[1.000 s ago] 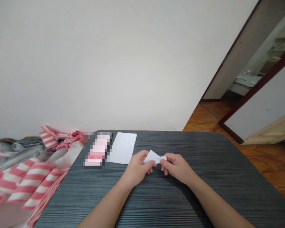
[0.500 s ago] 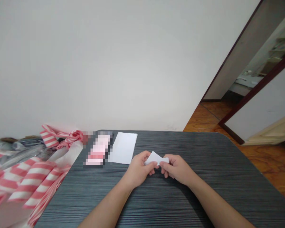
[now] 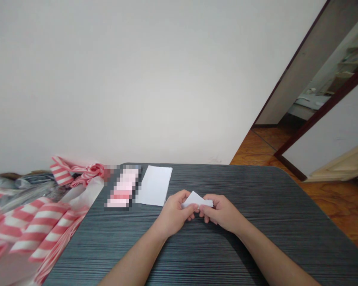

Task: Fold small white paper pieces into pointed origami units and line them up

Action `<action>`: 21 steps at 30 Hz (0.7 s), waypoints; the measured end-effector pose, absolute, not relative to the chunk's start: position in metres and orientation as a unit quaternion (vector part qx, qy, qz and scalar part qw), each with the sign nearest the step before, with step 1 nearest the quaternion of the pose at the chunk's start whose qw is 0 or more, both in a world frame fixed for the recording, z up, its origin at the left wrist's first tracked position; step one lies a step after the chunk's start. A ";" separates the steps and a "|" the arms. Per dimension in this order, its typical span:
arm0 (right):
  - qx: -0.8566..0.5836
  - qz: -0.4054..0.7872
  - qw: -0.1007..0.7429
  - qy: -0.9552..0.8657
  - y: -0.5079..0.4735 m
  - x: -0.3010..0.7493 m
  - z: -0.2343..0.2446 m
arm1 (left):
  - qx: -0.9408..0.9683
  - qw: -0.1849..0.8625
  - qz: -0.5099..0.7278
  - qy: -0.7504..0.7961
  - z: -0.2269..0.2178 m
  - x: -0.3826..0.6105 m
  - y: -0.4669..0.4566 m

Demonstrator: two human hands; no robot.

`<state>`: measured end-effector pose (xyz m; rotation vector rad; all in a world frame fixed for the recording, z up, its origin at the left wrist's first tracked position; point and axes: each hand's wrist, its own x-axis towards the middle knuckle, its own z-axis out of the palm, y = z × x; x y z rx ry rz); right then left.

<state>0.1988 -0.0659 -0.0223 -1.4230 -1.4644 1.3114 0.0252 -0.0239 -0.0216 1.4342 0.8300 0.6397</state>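
Note:
A small folded piece of white paper (image 3: 193, 198) is held between my two hands above the dark table (image 3: 256, 190), one corner pointing up and away from me. My left hand (image 3: 175, 210) pinches its left part, thumb on top and fingers curled behind. At its lower right edge, my right hand (image 3: 222, 212) grips it in the same way, with the two thumb tips close together. The fingers hide part of the folds. Beyond my left hand, a stack of white paper sheets (image 3: 155, 184) lies flat on the table.
A blurred-out pink and white item (image 3: 123, 188) lies left of the sheets. Red-and-white striped cloth (image 3: 43, 222) is heaped beside the table's left edge. A white wall (image 3: 155, 87) rises behind the table; wooden floor (image 3: 250, 147) and a doorway are at the right.
My right hand has shifted slightly left, its thumb closer to the left thumb. The paper's right end has tilted a little lower. The left hand has hardly moved.

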 end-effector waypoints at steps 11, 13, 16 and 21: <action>-0.563 0.501 0.365 -0.547 -0.066 0.202 -0.023 | 0.638 0.612 0.277 0.376 -0.025 0.024 -0.023; -0.562 0.503 0.369 -0.543 -0.066 0.202 -0.024 | 0.629 0.624 0.281 0.369 -0.025 0.024 -0.023; -0.560 0.506 0.371 -0.541 -0.066 0.202 -0.024 | 0.616 0.639 0.288 0.360 -0.025 0.024 -0.022; -0.564 0.507 0.370 -0.538 -0.066 0.205 -0.022 | 0.590 0.652 0.304 0.366 -0.026 0.025 -0.021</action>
